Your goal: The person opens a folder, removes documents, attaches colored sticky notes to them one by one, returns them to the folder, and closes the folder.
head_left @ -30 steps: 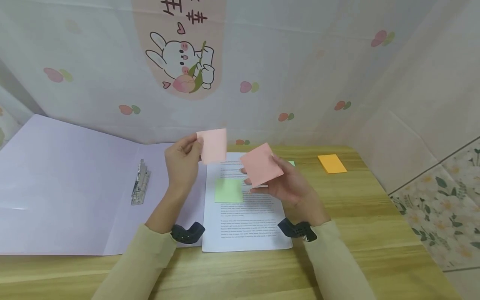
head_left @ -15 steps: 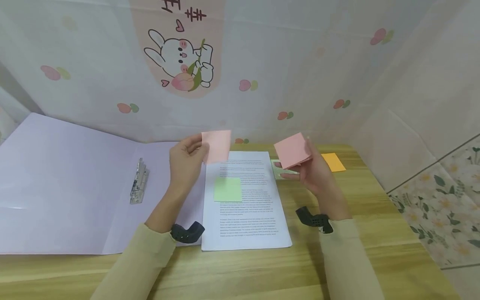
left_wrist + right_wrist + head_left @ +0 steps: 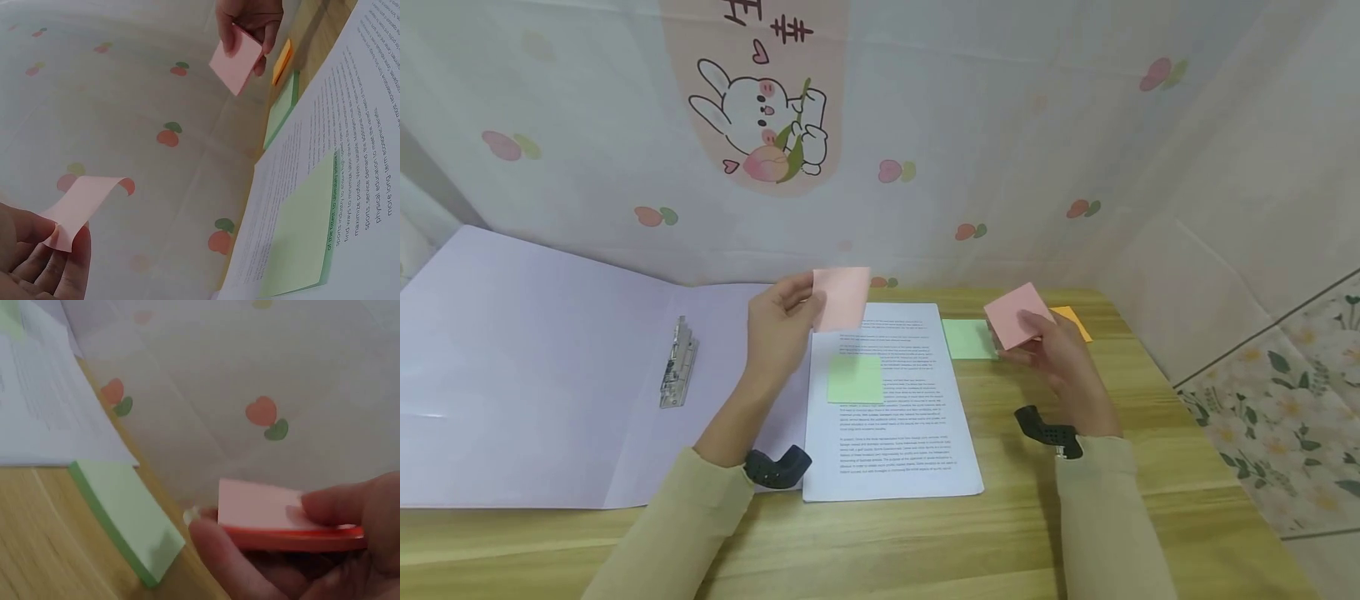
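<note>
My left hand [image 3: 781, 329] pinches a single pink sticky note [image 3: 841, 298] by its left edge, above the top of the printed pages [image 3: 895, 450]; the note curls at its free end in the left wrist view. In my right hand [image 3: 1060, 354] is a pad of pink sticky notes [image 3: 262, 509], gripped with the thumb on top and fingers beneath. Below that hand lies a green sticky note pad [image 3: 968, 340] on the table. One green sticky note [image 3: 856, 380] is on the upper left part of the top page.
An open lilac folder [image 3: 535, 375] with a metal clip [image 3: 679, 364] lies at the left. Partly behind my right hand is an orange sticky note pad [image 3: 1072, 323]. A patterned curtain [image 3: 1000, 125] hangs along the wooden table's [image 3: 880, 550] back edge.
My right hand has moved right with the pink pad, away from the pages, and its thumb now lies over the pad. The left hand has shifted slightly right with its note.
</note>
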Tool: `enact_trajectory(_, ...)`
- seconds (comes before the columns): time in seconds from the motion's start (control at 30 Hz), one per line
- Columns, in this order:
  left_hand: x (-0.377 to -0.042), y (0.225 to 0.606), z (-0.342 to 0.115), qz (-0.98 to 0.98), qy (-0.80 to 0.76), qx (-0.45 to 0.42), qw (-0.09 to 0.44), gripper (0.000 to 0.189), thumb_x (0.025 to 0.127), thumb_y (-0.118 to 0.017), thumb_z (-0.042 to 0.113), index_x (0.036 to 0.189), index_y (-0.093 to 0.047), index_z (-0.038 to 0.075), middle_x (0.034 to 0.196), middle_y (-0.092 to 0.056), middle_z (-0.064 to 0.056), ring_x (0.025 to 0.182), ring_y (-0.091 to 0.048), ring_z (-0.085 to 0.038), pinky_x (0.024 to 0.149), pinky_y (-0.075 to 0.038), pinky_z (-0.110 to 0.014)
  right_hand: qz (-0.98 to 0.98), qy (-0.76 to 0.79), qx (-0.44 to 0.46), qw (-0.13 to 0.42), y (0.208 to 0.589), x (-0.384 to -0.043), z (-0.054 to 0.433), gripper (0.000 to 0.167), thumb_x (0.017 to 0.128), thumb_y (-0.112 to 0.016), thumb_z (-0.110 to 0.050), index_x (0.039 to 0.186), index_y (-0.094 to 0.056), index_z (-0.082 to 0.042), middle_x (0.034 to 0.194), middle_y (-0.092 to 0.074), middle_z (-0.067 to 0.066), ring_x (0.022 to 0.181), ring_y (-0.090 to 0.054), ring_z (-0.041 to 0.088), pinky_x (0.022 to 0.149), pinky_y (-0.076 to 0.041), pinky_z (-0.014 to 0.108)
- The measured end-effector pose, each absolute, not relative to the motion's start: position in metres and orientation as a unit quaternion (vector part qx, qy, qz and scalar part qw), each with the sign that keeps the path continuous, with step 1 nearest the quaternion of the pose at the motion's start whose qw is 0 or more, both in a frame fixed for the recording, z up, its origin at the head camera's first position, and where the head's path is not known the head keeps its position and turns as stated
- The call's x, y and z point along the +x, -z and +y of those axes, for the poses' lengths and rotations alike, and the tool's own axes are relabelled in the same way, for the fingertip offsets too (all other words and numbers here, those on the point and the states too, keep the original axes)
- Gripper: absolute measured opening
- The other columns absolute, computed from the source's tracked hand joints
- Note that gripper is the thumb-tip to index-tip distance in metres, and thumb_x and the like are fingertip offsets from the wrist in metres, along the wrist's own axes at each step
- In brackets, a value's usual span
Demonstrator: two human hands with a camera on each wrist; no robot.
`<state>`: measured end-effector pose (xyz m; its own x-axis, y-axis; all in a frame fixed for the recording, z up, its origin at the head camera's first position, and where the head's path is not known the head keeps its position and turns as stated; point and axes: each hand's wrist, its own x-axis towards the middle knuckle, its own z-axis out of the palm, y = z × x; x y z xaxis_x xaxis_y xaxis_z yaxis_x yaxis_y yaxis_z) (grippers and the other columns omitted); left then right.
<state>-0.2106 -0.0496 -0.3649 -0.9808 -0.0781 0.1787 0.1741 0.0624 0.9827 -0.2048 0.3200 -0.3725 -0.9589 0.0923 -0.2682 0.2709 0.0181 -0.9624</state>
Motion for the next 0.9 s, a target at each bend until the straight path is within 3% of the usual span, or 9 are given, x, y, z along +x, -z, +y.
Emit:
enact_trajectory(0.27, -0.208, 0.366, -0.045, -0.731, 0.676, -0.044, 0.084, 0.032, 0.097, -0.062, 0.004, 0.129, -0.065, -0.002, 0.121, -0.072, -0.019, 0.108, -0.073, -0.029, 0.084, -0.061, -0.022, 0.800, 0.560, 0.213, -0.038, 0.392, -0.210, 0.321, 0.055, 0.105, -0.051, -0.029, 0.150, -0.039, 0.001, 0.117, -0.053, 0.010, 0.082, -0.063, 0.008, 0.071, -0.064, 0.030)
enact_trajectory(0.57, -0.207, 0.370, -0.041, -0.728, 0.677, -0.069, 0.085, 0.030, 0.097, -0.062, 0.002, 0.127, -0.066, -0.003, 0.121, -0.072, -0.021, 0.107, -0.073, -0.031, 0.087, -0.061, -0.027, 0.803, 0.543, 0.240, -0.049, 0.411, -0.216, 0.327, 0.055, 0.104, -0.050, -0.021, 0.152, -0.035, 0.000, 0.123, -0.051, 0.013, 0.070, -0.064, 0.001, 0.065, -0.062, 0.024)
enact_trajectory(0.7, -0.208, 0.372, -0.040, -0.729, 0.676, -0.073, 0.083, 0.031, 0.098, -0.061, 0.002, 0.128, -0.065, -0.004, 0.121, -0.071, -0.022, 0.107, -0.073, -0.032, 0.088, -0.061, -0.027, 0.853, 0.457, 0.241, -0.072, 0.413, -0.217, 0.325, 0.051, 0.101, -0.053, -0.024, 0.144, -0.047, 0.003, 0.126, -0.059, 0.023, 0.081, -0.066, 0.013, 0.069, -0.061, 0.026)
enact_trajectory(0.8, -0.208, 0.372, -0.040, -0.730, 0.675, -0.070, 0.083, 0.031, 0.097, -0.062, 0.002, 0.128, -0.066, -0.003, 0.121, -0.072, -0.021, 0.107, -0.073, -0.032, 0.087, -0.061, -0.026, 0.897, 0.366, 0.235, -0.076, 0.414, -0.216, 0.327, 0.052, 0.100, -0.054, -0.030, 0.136, -0.056, 0.007, 0.127, -0.064, 0.028, 0.098, -0.063, 0.028, 0.078, -0.055, 0.036)
enact_trajectory(0.9, -0.207, 0.371, -0.040, -0.730, 0.674, -0.070, 0.085, 0.031, 0.097, -0.062, 0.002, 0.127, -0.066, -0.003, 0.120, -0.072, -0.021, 0.106, -0.073, -0.031, 0.087, -0.061, -0.026, 0.925, 0.294, 0.231, -0.060, 0.417, -0.215, 0.329, 0.057, 0.100, -0.052, -0.039, 0.131, -0.059, 0.009, 0.127, -0.065, 0.029, 0.102, -0.058, 0.036, 0.079, -0.049, 0.042)
